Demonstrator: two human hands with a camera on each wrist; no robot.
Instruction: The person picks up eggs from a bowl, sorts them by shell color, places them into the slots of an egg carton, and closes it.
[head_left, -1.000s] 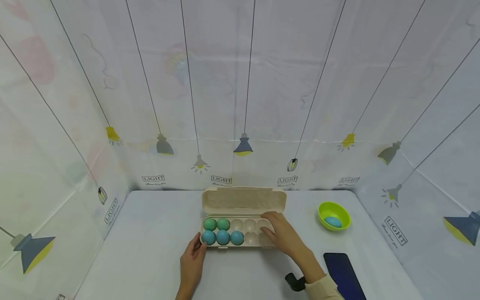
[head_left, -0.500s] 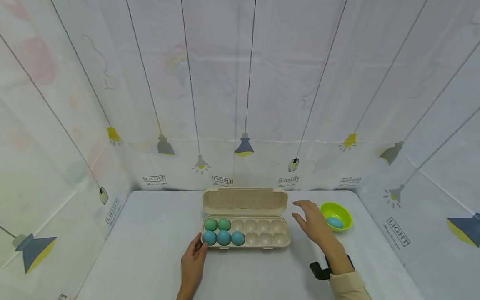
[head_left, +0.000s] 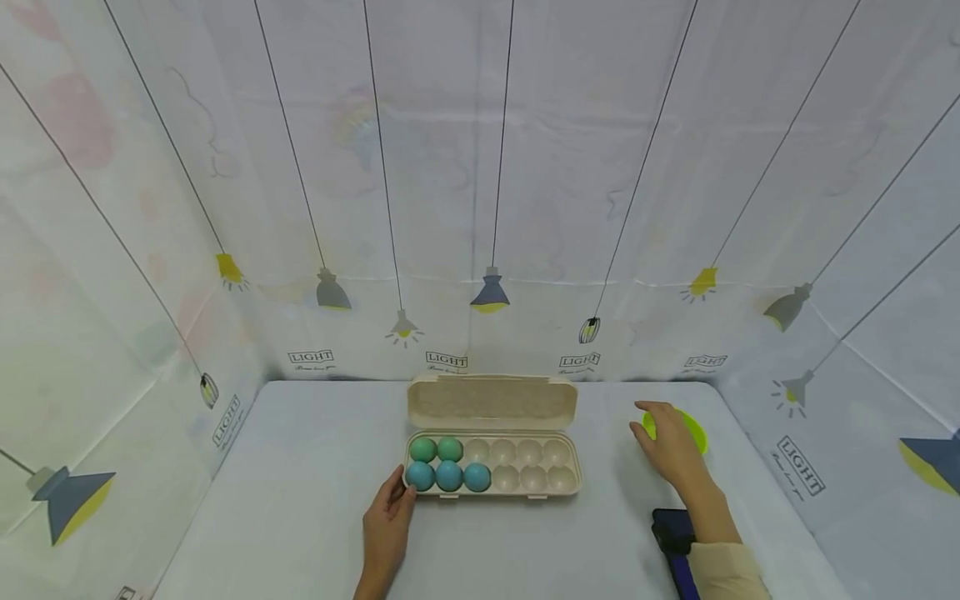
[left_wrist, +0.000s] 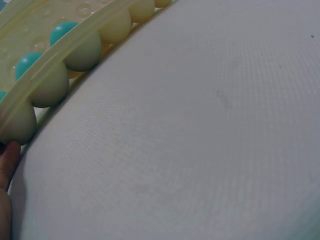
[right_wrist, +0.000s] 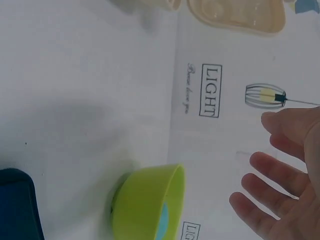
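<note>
The beige egg carton (head_left: pixel 491 406) lies with its lid up in the head view. At its left end sit two green eggs (head_left: pixel 437 449) in the back row and three blue eggs (head_left: pixel 449 476) in the front row. My left hand (head_left: pixel 386 529) grips the carton's left front corner; the left wrist view catches a fingertip (left_wrist: pixel 11 155) against the underside. Over the lime-green bowl (head_left: pixel 699 433) hovers my right hand (head_left: pixel 672 450), fingers spread and holding nothing. In the right wrist view a blue egg (right_wrist: pixel 162 222) shows inside the bowl (right_wrist: pixel 142 205).
A dark phone (head_left: pixel 677 525) lies on the white table (head_left: pixel 300 483) at the right, partly under my right forearm. A black device (head_left: pixel 672 537) is on that wrist. Printed cloth walls (head_left: pixel 420 208) enclose the table's back and sides.
My right hand has moved right, from over the carton's right cells to above the bowl, now hiding the egg there from the head view. My left hand keeps its place on the carton.
</note>
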